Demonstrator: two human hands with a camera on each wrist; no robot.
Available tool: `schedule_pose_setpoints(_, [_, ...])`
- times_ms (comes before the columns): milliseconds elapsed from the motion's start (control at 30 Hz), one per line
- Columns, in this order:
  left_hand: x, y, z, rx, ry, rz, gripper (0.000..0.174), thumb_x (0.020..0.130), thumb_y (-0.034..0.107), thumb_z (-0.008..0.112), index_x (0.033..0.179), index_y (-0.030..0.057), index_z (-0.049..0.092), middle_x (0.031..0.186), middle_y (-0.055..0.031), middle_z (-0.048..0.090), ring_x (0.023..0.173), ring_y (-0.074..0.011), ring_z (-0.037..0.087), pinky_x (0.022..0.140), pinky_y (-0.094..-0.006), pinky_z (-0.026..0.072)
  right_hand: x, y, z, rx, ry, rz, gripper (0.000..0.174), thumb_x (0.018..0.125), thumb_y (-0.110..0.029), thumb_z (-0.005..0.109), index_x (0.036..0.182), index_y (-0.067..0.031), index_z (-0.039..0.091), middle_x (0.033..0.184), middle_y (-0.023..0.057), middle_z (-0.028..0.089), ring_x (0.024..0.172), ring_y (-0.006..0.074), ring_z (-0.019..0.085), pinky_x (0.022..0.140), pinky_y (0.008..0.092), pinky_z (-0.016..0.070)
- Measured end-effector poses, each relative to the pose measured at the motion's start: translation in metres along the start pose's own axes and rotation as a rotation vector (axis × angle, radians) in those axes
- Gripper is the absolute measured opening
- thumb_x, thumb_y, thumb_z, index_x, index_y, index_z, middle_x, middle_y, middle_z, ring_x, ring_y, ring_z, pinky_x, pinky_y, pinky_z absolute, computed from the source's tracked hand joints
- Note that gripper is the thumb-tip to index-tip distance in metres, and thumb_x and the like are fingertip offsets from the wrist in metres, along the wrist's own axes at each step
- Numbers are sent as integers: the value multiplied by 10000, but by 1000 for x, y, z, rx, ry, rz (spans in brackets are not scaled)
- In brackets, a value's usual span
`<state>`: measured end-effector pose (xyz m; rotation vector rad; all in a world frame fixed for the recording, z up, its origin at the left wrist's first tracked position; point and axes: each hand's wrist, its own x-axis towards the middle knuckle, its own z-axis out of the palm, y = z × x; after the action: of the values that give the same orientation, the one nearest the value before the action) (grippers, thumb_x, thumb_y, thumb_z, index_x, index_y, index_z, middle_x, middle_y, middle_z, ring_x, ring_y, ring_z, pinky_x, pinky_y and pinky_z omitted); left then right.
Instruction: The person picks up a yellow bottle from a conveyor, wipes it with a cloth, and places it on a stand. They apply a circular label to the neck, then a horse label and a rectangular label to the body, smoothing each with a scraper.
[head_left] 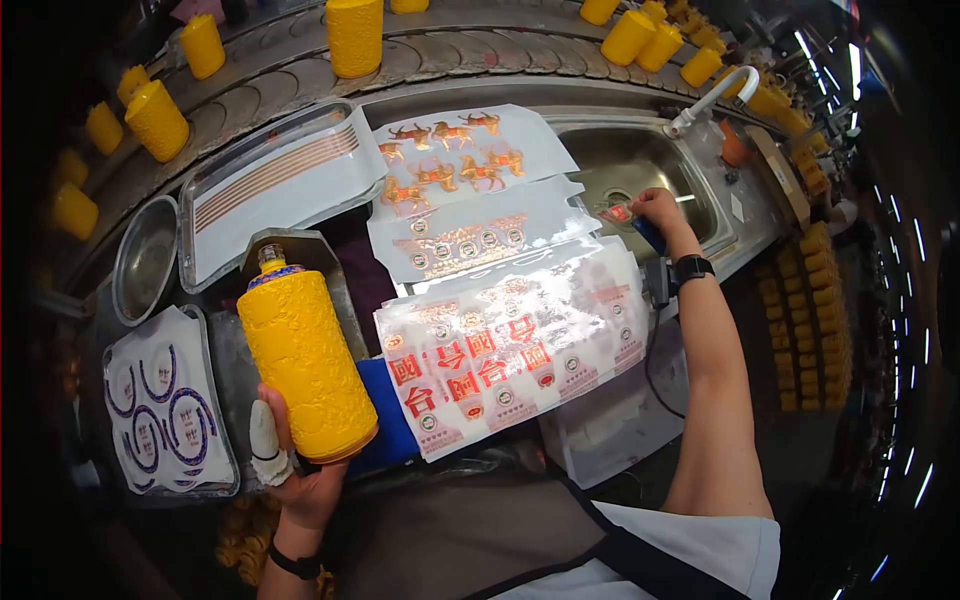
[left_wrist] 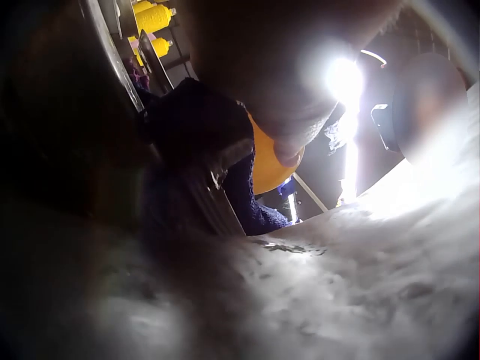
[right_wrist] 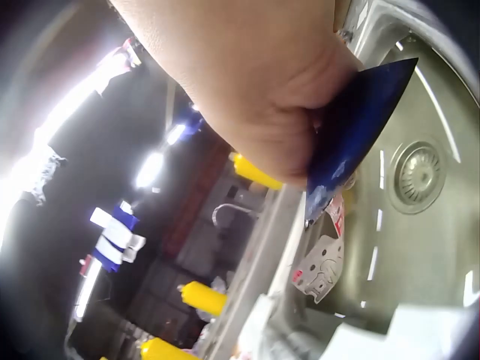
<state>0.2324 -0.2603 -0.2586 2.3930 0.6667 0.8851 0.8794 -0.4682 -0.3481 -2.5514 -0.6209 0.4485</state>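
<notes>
My left hand (head_left: 308, 492) grips the lower end of a yellow embossed bottle (head_left: 305, 365), which stands tilted with its clear glass neck pointing away. A white cover (head_left: 264, 446) sheathes one digit of that hand. Over the sink, my right hand (head_left: 657, 208) pinches a flat blue scraper (right_wrist: 360, 127) and a small transfer decal (right_wrist: 321, 266) with red and dark print. The decal dangles below the scraper's edge in the right wrist view. Between the hands lie decal sheets (head_left: 480, 395) with red characters; sheets of golden animal figures (head_left: 435, 175) lie behind them.
A steel sink (head_left: 625, 170) with a white curved faucet (head_left: 715, 100) stands at the right. Trays with striped strips (head_left: 275, 180) and blue ring decals (head_left: 165, 420) lie at the left, near a metal bowl (head_left: 145, 260). Behind runs a conveyor (head_left: 480, 55) carrying yellow bottles.
</notes>
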Motion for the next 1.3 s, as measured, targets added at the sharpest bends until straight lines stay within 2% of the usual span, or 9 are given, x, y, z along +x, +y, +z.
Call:
schedule_pose_setpoints(200, [5, 8, -2, -14, -26, -8, 987, 720, 176, 886, 1493, -32, 309, 1543, -190, 349, 1434, -313, 339, 1177, -429, 280, 8, 21, 10, -99, -38, 1, 188, 706, -201, 816, 700, -51, 704, 625, 9, 633, 572, 110, 553, 574, 299, 453])
schedule_pose_setpoints(400, [16, 17, -13, -54, -45, -49, 1116, 694, 200, 902, 1510, -64, 187, 1553, -250, 278, 1435, -353, 323, 1174, -422, 284, -64, -74, -24, 1, 275, -261, 251, 773, -243, 772, 824, -2, 723, 716, 87, 688, 642, 155, 619, 618, 314, 472])
schedule_pose_setpoints(500, [32, 20, -20, -25, -87, -22, 1171, 702, 226, 899, 1526, -60, 119, 1561, -256, 242, 1428, -339, 329, 1165, -407, 285, -131, -149, -27, -9, 341, -412, 167, 828, -168, 726, 862, -4, 720, 735, 64, 663, 639, 133, 547, 600, 292, 431])
schedule_pose_setpoints(600, [43, 19, -20, -157, -133, -34, 1158, 704, 235, 899, 1522, -68, 136, 1484, -255, 375, 1335, -337, 462, 1119, -402, 359, -188, -206, -22, 18, 317, -572, 114, 815, -122, 746, 859, -20, 723, 755, 29, 619, 610, 98, 467, 554, 266, 369])
schedule_pose_setpoints(800, [40, 16, -19, -72, -24, 25, 1126, 703, 258, 900, 1504, -89, 190, 1471, -263, 395, 1327, -347, 475, 1105, -407, 375, -284, -305, -16, 202, -18, -732, 97, 780, -84, 784, 819, -28, 715, 761, -12, 567, 591, 52, 384, 513, 241, 282])
schedule_pose_setpoints(1000, [38, 14, -35, -119, -144, -64, 1065, 745, 316, 861, 1500, -82, 222, 1525, -260, 326, 1436, -341, 319, 1181, -409, 234, -308, -380, 5, 301, -275, -1119, 116, 758, -104, 807, 802, -46, 717, 687, -18, 546, 558, 55, 387, 507, 241, 263])
schedule_pose_setpoints(1100, [35, 0, -30, -723, -82, -310, 978, 824, 275, 782, 1518, -61, 178, 1557, -244, 271, 1453, -315, 284, 1192, -407, 201, -291, -404, 35, 318, -311, -1221, 138, 759, -141, 816, 814, -59, 720, 657, 5, 554, 552, 100, 426, 509, 274, 308])
schedule_pose_setpoints(1200, [55, 7, -29, -1030, 50, -567, 903, 877, 180, 704, 1526, -55, 121, 1550, -244, 275, 1453, -289, 284, 1185, -402, 224, -272, -416, 58, 297, -326, -1232, 145, 793, -140, 794, 837, -31, 708, 687, 42, 568, 554, 112, 501, 493, 278, 373])
schedule_pose_setpoints(1300, [65, 7, -24, -1003, 42, -600, 870, 902, 149, 691, 1509, -76, 110, 1519, -261, 322, 1436, -279, 318, 1181, -388, 237, -259, -421, 73, 310, -408, -1185, 148, 811, -131, 778, 857, -15, 700, 689, 66, 565, 560, 126, 562, 486, 278, 431])
